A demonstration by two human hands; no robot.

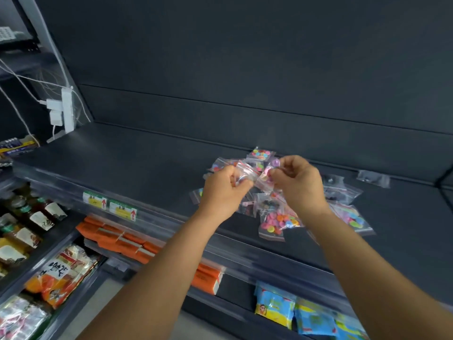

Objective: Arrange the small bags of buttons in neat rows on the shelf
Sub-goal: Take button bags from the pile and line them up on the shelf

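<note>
Shelf: a dark, flat shelf [137,165] is seen at chest height, with a clear plastic rail along its front edge; most of its surface to the left is bare.
Bags of buttons: a loose heap of small clear zip bags [277,212] lies on the right part of the shelf, overlapping and at mixed angles; no row is formed yet.
Held bag: one clear bag [255,176] with pale and pink buttons is held up over the heap, between both hands.
Left hand: the left hand [225,190] is curled, its fingers pinched on the left end of the held bag.
Right hand: the right hand [297,182] is curled likewise, the right end of the bag gripped between thumb and fingers.
Stray bags: a few bags with dark contents [342,192] lie further right, and one [372,178] is set apart near the back wall.
Step in hand: the bag is judged to be being separated and flattened before placing.
Doing it well: the buttons should be spread so the bag lies flat, the seal turned one way, and the bag laid square to the front rail, starting at one end so later bags can be aligned edge to edge.
</note>
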